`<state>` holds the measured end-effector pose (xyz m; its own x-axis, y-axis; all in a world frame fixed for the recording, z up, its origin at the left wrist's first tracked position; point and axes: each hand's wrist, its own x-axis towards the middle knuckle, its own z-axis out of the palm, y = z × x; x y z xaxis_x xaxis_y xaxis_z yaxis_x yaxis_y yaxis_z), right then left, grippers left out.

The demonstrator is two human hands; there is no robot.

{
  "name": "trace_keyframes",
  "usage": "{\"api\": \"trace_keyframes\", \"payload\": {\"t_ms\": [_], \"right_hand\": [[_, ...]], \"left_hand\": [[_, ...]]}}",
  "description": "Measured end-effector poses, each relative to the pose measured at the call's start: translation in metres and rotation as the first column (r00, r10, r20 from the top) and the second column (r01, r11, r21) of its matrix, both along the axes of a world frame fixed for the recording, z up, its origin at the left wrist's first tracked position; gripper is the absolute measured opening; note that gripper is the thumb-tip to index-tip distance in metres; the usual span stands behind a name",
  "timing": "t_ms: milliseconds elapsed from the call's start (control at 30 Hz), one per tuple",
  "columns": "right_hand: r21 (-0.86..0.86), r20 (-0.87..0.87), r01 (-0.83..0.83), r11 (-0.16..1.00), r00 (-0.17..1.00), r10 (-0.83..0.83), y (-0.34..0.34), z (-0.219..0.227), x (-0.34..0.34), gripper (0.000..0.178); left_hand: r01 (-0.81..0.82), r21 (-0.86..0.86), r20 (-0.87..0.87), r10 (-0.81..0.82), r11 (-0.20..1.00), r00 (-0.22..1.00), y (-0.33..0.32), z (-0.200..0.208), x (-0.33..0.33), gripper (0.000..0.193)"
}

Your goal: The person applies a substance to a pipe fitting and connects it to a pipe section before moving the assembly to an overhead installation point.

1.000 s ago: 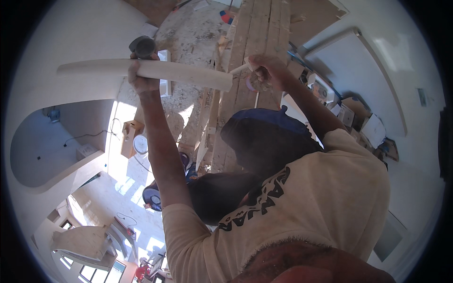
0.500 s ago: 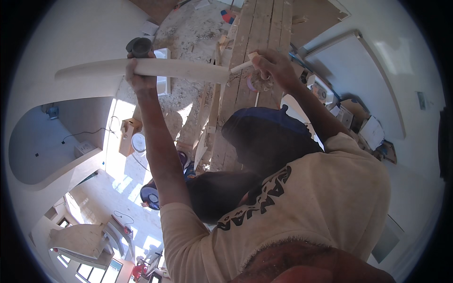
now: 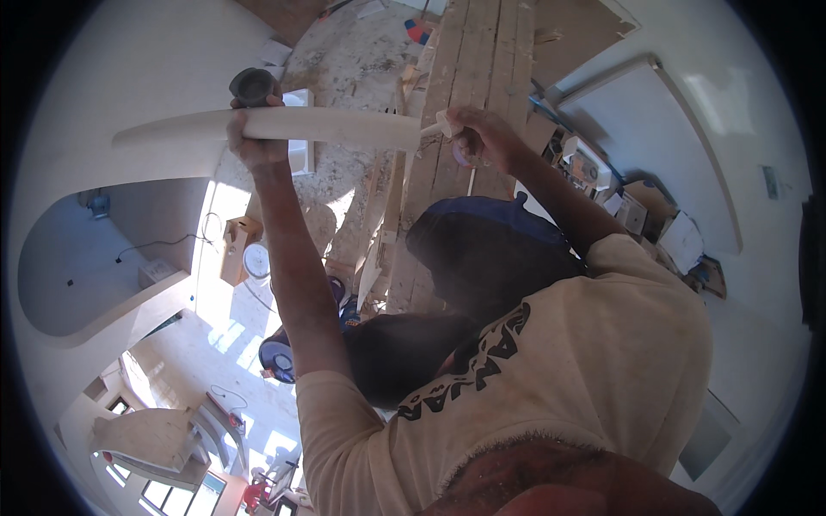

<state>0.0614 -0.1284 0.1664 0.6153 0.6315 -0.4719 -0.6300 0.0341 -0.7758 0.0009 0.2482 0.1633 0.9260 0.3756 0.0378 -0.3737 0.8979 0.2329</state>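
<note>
A long, pale, slightly curved strip [image 3: 344, 126] runs across the upper left, its right end over the planks. My left hand [image 3: 256, 150] is at its left half, the thumb across it. Beyond the strip, the fingers of that hand are closed round a dark grey cup [image 3: 253, 87]. Whether the hand also bears the strip's weight I cannot tell. My right hand [image 3: 483, 138] is closed on a small pale tool [image 3: 440, 125] with a thin stick-like part that reaches the strip's right end. The fingers hide much of this tool, so its kind is unclear.
Below my hands run rough wooden planks [image 3: 469, 64], with a dusty, debris-strewn floor [image 3: 335, 60] to their left. A large white panel [image 3: 654, 142] leans at the right above boxes and clutter. A cardboard box [image 3: 238, 249] and a white bucket [image 3: 256, 259] stand at the left.
My right hand has moved left and slightly down, bringing the pale tool closer to the strip's end. The strip appears shifted slightly right. The cup in my left hand has tilted a little.
</note>
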Motion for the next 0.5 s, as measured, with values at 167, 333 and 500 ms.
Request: {"api": "trace_keyframes", "payload": {"t_ms": [167, 333, 500], "right_hand": [[0.079, -0.221, 0.032, 0.996, 0.975, -0.014, 0.001, -0.014, -0.004, 0.029], [0.177, -0.372, 0.084, 0.981, 0.928, -0.012, -0.011, -0.026, 0.003, 0.025], [0.084, -0.22, 0.132, 0.988, 0.969, -0.111, -0.006, -0.006, 0.008, 0.027]], "left_hand": [[-0.052, -0.043, -0.045, 0.05, 0.998, 0.998, -0.001, -0.005, 0.001, 0.018], [-0.115, -0.036, -0.108, 0.111, 0.993, 0.988, -0.003, -0.007, 0.001, 0.02], [-0.066, -0.033, -0.074, 0.064, 0.997, 0.995, 0.001, -0.01, -0.001, 0.023]]}}
